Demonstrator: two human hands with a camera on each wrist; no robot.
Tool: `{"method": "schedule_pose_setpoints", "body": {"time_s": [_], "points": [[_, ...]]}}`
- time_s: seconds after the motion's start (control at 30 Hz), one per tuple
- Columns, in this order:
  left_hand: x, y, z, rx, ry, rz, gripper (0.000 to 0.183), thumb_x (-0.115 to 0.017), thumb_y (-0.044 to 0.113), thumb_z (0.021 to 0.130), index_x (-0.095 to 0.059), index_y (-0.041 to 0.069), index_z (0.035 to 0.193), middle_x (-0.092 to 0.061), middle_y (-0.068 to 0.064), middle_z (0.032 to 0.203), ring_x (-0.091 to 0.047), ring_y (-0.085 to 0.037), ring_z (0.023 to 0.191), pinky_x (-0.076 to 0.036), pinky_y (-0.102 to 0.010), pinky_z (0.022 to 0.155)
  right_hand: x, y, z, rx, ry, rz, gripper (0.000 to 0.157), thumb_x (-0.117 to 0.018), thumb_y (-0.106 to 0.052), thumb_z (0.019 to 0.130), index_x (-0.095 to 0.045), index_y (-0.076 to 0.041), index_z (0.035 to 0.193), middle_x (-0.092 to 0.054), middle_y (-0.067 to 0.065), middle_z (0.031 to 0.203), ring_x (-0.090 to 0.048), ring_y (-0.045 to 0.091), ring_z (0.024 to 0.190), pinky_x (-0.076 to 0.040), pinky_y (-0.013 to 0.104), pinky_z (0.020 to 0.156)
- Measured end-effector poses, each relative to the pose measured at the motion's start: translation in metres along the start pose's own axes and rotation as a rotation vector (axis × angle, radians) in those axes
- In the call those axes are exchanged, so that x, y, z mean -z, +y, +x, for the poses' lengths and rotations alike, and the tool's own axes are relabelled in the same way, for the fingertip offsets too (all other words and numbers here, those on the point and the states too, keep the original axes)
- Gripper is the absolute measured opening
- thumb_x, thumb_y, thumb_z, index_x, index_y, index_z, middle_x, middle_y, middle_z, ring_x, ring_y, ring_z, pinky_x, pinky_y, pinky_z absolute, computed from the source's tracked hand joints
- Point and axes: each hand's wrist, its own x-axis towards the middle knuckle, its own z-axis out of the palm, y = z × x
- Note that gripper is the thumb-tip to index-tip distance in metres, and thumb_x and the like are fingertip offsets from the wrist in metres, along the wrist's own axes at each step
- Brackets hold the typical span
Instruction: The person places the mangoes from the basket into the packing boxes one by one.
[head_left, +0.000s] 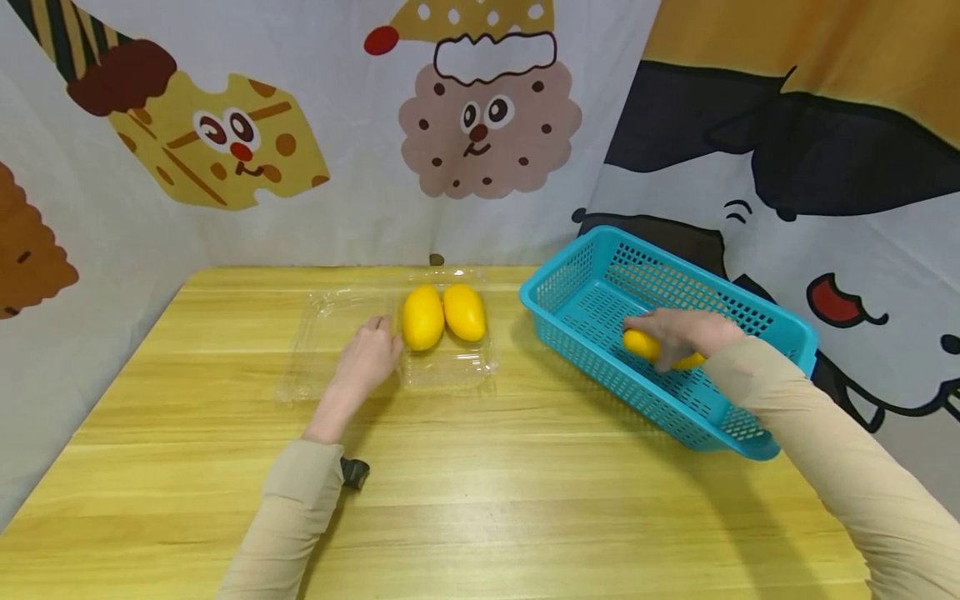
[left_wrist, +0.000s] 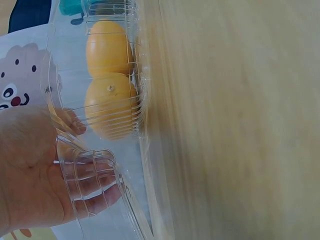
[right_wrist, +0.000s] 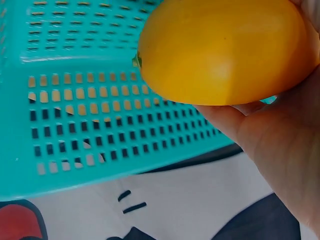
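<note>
My right hand (head_left: 686,333) gripped a mango (right_wrist: 222,50) inside the basket (head_left: 585,275); my left hand (head_left: 367,358), fingers relaxed, touched the clear tray (head_left: 450,371)

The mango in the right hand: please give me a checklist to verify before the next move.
1. Right hand grips the mango: ok, fingers curl round it.
2. Mango is inside the blue basket: ok, the head view shows it within the walls; whether it rests on the bottom, cannot tell.
3. Left hand steadies the clear plastic box: ok, it touches the box beside the near fruit.
4. Two mangoes lie in the box, side by side: ok.
5. Free room in the box for a third mango: cannot tell.
</note>
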Motion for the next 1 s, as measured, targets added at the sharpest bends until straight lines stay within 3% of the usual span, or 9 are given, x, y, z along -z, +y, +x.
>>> {"method": "schedule_pose_setpoints", "body": {"time_s": [0.3,0.57,0.73,1.0], "points": [[-0.002,-0.001,0.000,-0.016,0.028,0.012,0.050,-0.048,0.017,0.097,-0.039,-0.015,0.135,-0.047,-0.036,0.133,-0.053,-0.049,0.117,-0.049,-0.054,0.094,0.020,-0.006,-0.005,0.066,0.132,0.008,0.059,-0.076,-0.011,0.070,-0.047,-0.022,0.121,-0.060,0.007,0.108,-0.051,0.025,0.086,-0.047,0.037,0.066],[-0.003,-0.001,0.000,-0.021,0.036,0.017,0.050,-0.048,0.017,0.097,-0.039,-0.016,0.135,-0.048,-0.036,0.132,-0.053,-0.049,0.117,-0.049,-0.053,0.094,0.037,-0.017,-0.007,0.118,0.179,0.015,0.063,-0.074,-0.010,0.070,-0.044,-0.018,0.125,-0.058,0.012,0.113,-0.052,0.026,0.088,-0.047,0.038,0.070],[-0.002,-0.002,0.000,-0.003,0.020,0.009,0.052,-0.048,0.019,0.098,-0.038,-0.014,0.136,-0.046,-0.035,0.134,-0.051,-0.048,0.120,-0.048,-0.054,0.097,0.047,-0.031,-0.007,0.142,0.208,0.018,0.064,-0.073,-0.008,0.070,-0.043,-0.017,0.126,-0.057,0.014,0.117,-0.052,0.027,0.090,-0.047,0.040,0.073],[-0.003,-0.001,0.001,0.003,0.014,0.011,0.053,-0.048,0.020,0.098,-0.038,-0.014,0.137,-0.046,-0.034,0.136,-0.051,-0.048,0.120,-0.047,-0.054,0.097,0.061,-0.059,-0.002,0.182,0.251,0.008,0.061,-0.072,-0.005,0.071,-0.043,-0.019,0.123,-0.056,0.008,0.109,-0.051,0.026,0.087,-0.047,0.040,0.075]]}}
